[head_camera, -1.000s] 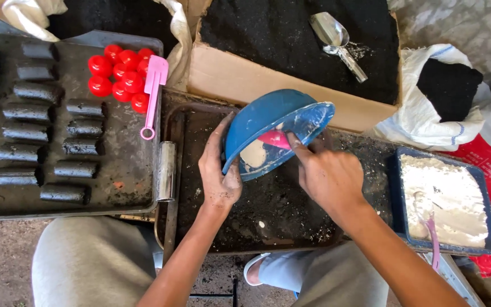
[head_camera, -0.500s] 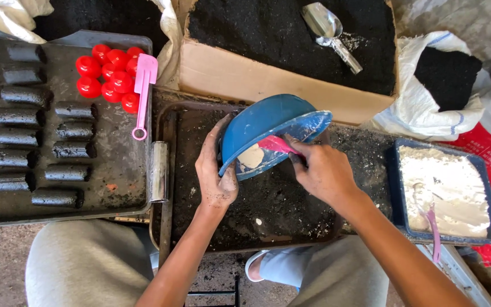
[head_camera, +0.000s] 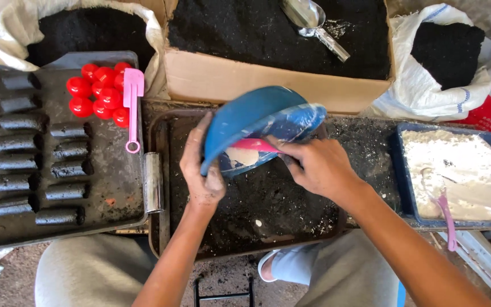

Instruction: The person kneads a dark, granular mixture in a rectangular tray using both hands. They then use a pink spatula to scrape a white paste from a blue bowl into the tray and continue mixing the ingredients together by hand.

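Note:
My left hand [head_camera: 201, 170] grips the rim of a blue bowl [head_camera: 251, 116], tipped on its side above a dark metal tray [head_camera: 160, 170] covered in black powder. Inside the bowl sits a smear of pale paste [head_camera: 241, 156]. My right hand [head_camera: 316, 165] holds a pink spatula [head_camera: 251, 144] whose blade reaches into the bowl against the paste.
On the left, a dark tray [head_camera: 109, 187] carries rows of black cylinders [head_camera: 63, 173], red caps [head_camera: 100, 91] and a pink spatula [head_camera: 132, 108]. A cardboard box [head_camera: 245, 82] of black powder holds a metal scoop [head_camera: 313, 23]. A blue tray [head_camera: 406, 187] of white powder lies right, sacks behind.
The bowl has tilted further onto its side and shifted slightly left. The spatula in my right hand has slid deeper inside it across the paste.

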